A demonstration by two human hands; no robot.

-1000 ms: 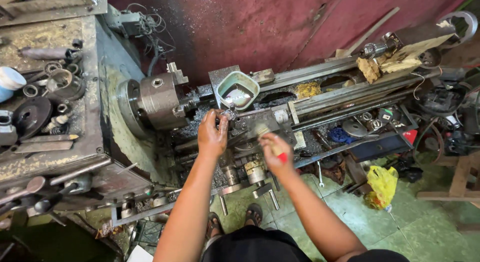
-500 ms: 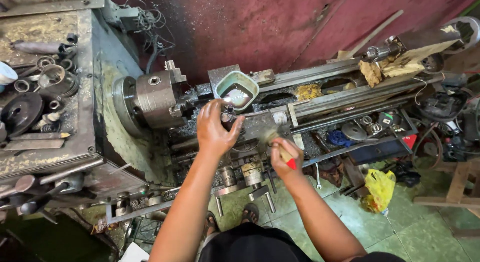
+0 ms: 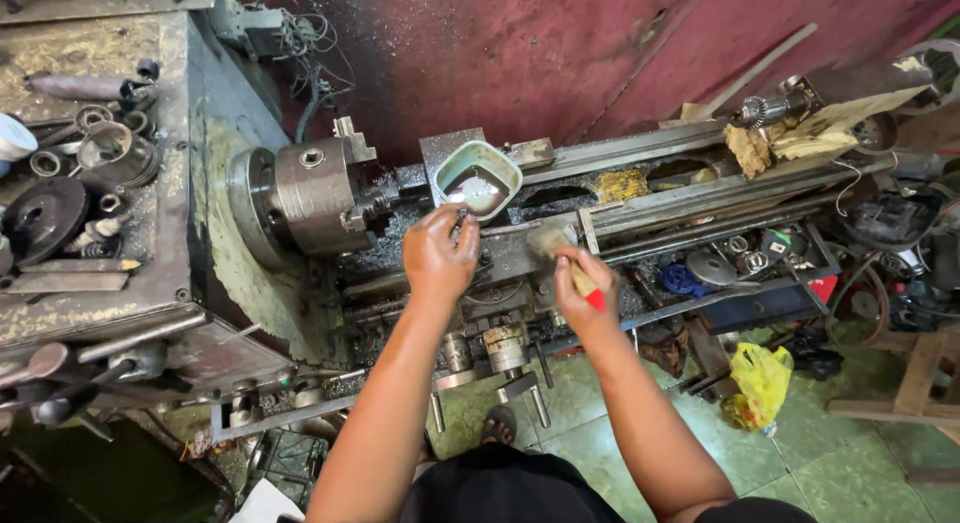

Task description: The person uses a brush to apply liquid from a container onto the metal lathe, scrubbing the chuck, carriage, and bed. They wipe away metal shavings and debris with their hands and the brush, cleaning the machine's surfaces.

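While the left hand (image 3: 440, 255) pinches a small part, the right hand (image 3: 583, 295) grips a light, soft-bristled brush (image 3: 562, 251) by its handle at the lathe (image 3: 330, 198).

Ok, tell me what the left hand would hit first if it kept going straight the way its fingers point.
The left hand points up and slightly right, toward the far side of the lathe. First in that line looks to be the green-rimmed tray just beyond its fingers, though depth is unclear.

A tray (image 3: 478, 178) sits on the lathe (image 3: 640, 173) right of the chuck (image 3: 315, 193), behind both hands.
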